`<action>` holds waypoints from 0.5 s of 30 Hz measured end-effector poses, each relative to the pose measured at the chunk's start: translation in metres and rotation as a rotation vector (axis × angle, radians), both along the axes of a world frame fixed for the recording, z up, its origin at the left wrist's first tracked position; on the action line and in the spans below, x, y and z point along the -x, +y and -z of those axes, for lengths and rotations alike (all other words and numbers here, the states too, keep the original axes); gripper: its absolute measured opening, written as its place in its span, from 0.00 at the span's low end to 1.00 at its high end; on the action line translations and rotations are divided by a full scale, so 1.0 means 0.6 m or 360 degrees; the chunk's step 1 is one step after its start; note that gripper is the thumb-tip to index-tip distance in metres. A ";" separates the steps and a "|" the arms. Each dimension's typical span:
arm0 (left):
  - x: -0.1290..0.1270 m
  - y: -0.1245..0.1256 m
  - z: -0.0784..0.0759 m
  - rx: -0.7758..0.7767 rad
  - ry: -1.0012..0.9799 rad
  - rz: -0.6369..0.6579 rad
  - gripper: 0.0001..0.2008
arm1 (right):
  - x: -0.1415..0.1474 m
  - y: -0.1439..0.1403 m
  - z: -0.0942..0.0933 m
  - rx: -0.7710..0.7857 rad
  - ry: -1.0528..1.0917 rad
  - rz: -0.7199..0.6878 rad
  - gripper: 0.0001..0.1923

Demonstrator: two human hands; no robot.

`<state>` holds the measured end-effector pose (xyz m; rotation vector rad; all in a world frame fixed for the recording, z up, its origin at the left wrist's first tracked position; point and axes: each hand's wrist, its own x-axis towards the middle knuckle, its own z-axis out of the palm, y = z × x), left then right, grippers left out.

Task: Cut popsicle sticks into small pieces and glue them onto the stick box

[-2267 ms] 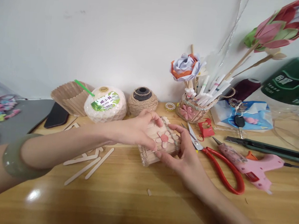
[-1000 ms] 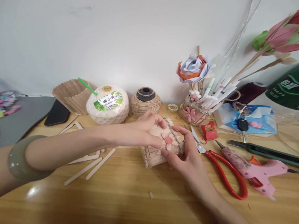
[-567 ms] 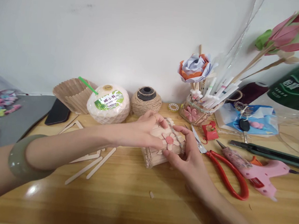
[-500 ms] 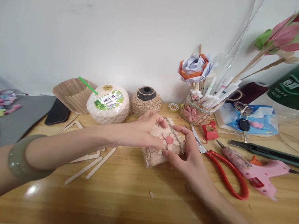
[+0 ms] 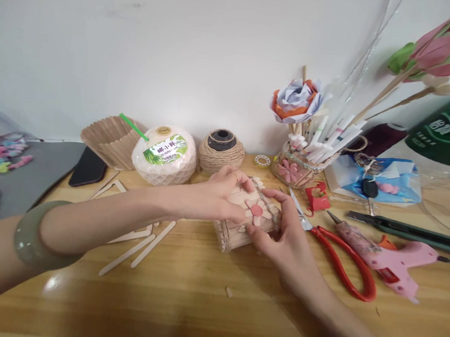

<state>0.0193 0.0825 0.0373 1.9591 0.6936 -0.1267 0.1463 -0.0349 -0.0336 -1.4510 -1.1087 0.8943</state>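
Note:
Between my hands a small craft-stick holder (image 5: 238,238) lies on its side on the wooden table, with twine trim around its ends. On its upper face sits a flower of pale wooden petals with a pink round centre (image 5: 256,210). My left hand (image 5: 223,195) reaches across from the left, its fingers over the far side and its thumb beside the petals. At the right end, my right hand (image 5: 284,230) grips the holder, thumb near a lower petal and index finger at the far edge. Both hands are closed around it; its underside is hidden.
Red-handled scissors (image 5: 342,266), a pink glue gun (image 5: 400,263) and a dark utility knife (image 5: 403,229) lie on the right. Behind stand a twine spool (image 5: 221,155), a white coconut (image 5: 162,169) and a marker-filled holder (image 5: 292,174). Loose craft sticks (image 5: 152,245) lie on the left.
Both hands keep nearly the same hold on the holder. The whole view has shifted slightly; nothing else has visibly moved.

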 end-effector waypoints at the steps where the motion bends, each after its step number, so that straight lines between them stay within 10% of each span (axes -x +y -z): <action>1: 0.000 0.000 0.000 0.0008 0.0004 -0.0005 0.21 | 0.000 0.000 0.000 -0.0010 -0.0021 -0.0002 0.23; 15: 0.002 0.000 0.008 -0.0113 0.0019 0.0007 0.22 | -0.014 -0.007 0.005 0.0055 0.0263 -0.0122 0.29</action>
